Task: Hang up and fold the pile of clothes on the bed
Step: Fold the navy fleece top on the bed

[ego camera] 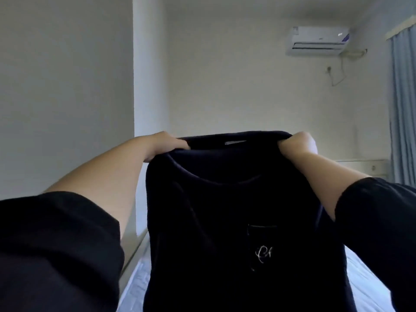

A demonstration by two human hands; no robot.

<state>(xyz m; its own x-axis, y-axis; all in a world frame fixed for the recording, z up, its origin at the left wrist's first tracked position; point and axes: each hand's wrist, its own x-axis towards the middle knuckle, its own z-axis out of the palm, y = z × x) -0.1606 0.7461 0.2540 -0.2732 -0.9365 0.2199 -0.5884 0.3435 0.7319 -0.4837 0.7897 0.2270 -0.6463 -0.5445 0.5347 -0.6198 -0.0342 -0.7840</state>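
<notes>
A dark navy T-shirt (236,210) with a chest pocket and a small white embroidered mark hangs in front of me, held up in the air by its shoulders. My left hand (164,144) grips the shirt's left shoulder at the collar. My right hand (297,144) grips the right shoulder. The collar sags open between them, showing a white label inside. The shirt's lower part runs out of the bottom of the frame. No pile of clothes shows here.
A bed with a pale sheet (369,287) lies below the shirt. A white wall corner (135,86) stands at the left. An air conditioner (317,40) hangs high on the far wall, and a blue curtain (403,109) is at the right edge.
</notes>
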